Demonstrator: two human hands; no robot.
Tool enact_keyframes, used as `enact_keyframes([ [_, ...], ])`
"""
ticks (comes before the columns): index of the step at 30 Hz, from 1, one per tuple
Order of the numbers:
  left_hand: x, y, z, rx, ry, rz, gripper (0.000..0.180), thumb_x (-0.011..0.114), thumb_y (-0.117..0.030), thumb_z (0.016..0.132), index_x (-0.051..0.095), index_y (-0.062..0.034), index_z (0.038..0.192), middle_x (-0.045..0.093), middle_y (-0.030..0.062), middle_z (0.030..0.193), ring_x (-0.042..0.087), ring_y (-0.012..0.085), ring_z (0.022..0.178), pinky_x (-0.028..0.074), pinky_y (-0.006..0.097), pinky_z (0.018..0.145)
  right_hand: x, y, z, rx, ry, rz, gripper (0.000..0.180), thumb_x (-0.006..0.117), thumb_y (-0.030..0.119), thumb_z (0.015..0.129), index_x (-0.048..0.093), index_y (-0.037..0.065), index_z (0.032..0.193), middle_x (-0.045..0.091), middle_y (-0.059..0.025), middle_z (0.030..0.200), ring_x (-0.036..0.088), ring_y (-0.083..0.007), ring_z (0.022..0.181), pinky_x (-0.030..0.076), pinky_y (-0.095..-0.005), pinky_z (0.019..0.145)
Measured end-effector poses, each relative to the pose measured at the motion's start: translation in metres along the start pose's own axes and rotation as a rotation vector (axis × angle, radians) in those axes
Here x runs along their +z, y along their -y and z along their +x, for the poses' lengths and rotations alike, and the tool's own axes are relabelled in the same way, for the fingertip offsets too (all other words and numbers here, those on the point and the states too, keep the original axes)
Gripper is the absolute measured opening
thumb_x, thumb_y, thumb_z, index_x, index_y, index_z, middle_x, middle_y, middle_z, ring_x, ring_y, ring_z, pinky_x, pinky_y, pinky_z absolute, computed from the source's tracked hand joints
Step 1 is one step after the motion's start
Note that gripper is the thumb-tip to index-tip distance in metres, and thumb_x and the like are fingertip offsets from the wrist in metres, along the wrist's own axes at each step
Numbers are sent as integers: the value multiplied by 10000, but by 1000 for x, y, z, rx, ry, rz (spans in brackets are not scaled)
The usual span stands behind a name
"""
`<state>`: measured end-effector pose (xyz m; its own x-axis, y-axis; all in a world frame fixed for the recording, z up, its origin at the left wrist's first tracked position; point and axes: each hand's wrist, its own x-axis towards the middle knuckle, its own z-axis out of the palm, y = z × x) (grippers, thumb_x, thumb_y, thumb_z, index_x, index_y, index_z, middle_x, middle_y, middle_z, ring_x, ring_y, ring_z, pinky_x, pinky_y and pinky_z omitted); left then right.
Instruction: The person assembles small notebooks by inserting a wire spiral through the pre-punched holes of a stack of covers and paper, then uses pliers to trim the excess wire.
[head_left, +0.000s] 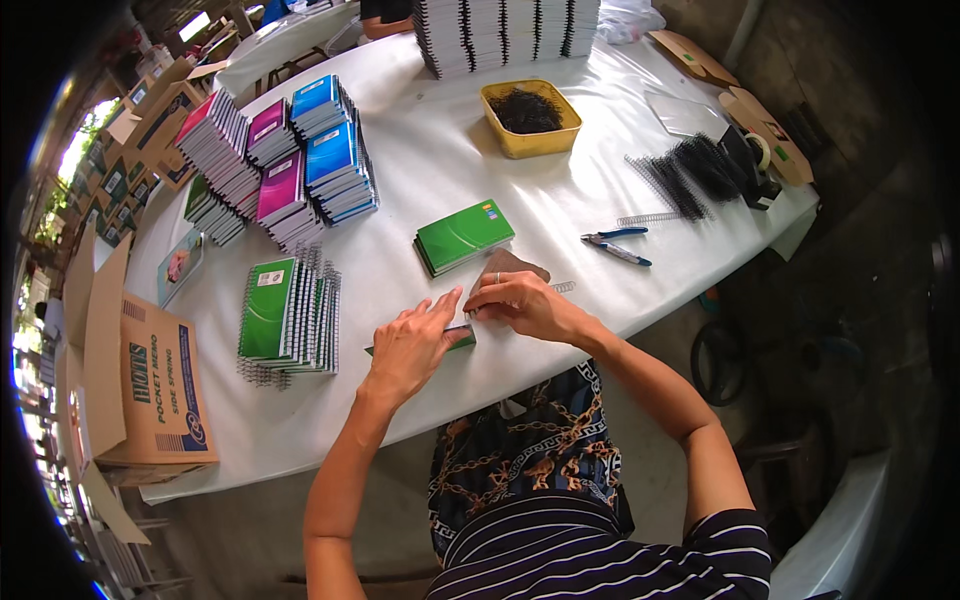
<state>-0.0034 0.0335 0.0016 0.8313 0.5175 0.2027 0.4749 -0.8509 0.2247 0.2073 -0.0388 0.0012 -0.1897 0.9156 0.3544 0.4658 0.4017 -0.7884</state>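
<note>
A small green-covered notebook (pixel 462 338) is near the table's front edge, mostly hidden by my hands. My left hand (pixel 408 350) grips it, fingers along the top and thumb on the near side. At the notebook's right end my right hand (pixel 525 303) has thumb and fingertips pinched together; what they hold is too small to tell. Under and behind that hand lies a brown board (pixel 515 266), and a wire coil (pixel 564 287) shows just to its right. Farther off sits a short stack of green notebooks (pixel 465 238).
Spiral-bound green notebooks (pixel 285 310) are stacked at left, with blue (pixel 335 155) and magenta (pixel 285 190) stacks behind. A yellow tub (pixel 530 140) holds black coils. Blue-handled pliers (pixel 617 246) and loose black coils (pixel 690 175) lie at right. An open carton (pixel 150 390) stands at far left.
</note>
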Motion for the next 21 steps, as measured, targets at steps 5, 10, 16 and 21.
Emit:
enact_keyframes([
  [5, -2, 1, 0, -26, 61, 10, 587, 608, -392, 902, 444, -197, 1431, 657, 135, 1181, 661, 310, 1012, 551, 435, 756, -6, -4, 4, -39, 162, -26, 203, 662, 9, 837, 678, 12, 1040, 650, -101, 926, 615, -277, 847, 470, -394, 751],
  [10, -4, -1, 0, -94, 96, 13, 595, 615, -396, 896, 442, -200, 1431, 662, 126, 1169, 663, 308, 1004, 555, 434, 756, -6, 8, 2, -13, 84, -200, 117, 623, 87, 884, 626, 15, 976, 593, -120, 881, 593, -295, 804, 459, -435, 686],
  [16, -6, -8, 3, 31, -101, -22, 574, 663, -335, 872, 483, -224, 1405, 657, 89, 1203, 669, 290, 989, 560, 422, 749, -4, 13, -6, -10, 79, -376, 173, 618, 136, 889, 583, 36, 1026, 589, -127, 925, 614, -322, 873, 482, -455, 727],
  [21, -6, -11, 3, -52, -52, -132, 503, 696, -302, 842, 572, -250, 1328, 674, 30, 1183, 695, 275, 878, 562, 400, 738, -3, 19, -3, -108, 47, -416, 164, 603, 116, 885, 575, 20, 1015, 614, -148, 935, 614, -338, 865, 484, -457, 721],
])
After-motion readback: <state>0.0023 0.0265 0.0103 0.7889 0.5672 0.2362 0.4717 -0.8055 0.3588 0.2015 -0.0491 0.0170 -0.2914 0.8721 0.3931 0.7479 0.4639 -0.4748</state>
